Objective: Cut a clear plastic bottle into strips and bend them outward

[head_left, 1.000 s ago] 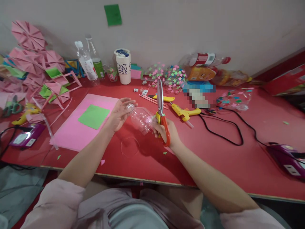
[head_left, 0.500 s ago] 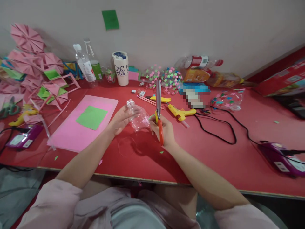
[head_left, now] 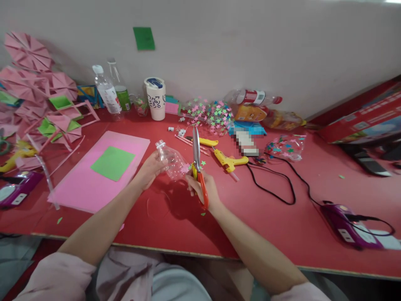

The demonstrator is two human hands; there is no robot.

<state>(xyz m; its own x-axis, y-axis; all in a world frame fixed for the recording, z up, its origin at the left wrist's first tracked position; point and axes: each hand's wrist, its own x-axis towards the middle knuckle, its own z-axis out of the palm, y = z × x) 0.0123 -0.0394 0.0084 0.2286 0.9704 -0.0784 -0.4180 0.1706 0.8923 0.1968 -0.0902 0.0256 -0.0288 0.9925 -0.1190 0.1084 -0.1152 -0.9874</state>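
Observation:
My left hand is closed around the neck end of a clear plastic bottle top, which is tilted with its mouth up and to the left. The lower end looks cut off. In my right hand is a pair of scissors with red and yellow handles, the blades together and pointing up. Fingertips of that hand are at the bottle's lower edge, where a pink star shows. Whether they pinch the plastic is hard to see. A loose ring-like clear strip lies below on the red table.
A yellow glue gun and yellow cutter lie beyond my hands. Pink sheets with a green square are left. Behind stand a white cup, bottles and star-filled plastic. Black cords run right.
The view has shifted, so the table's things sit lower and further left. The scissors have turned slightly in my right hand. My left hand keeps hold of the bottle top.

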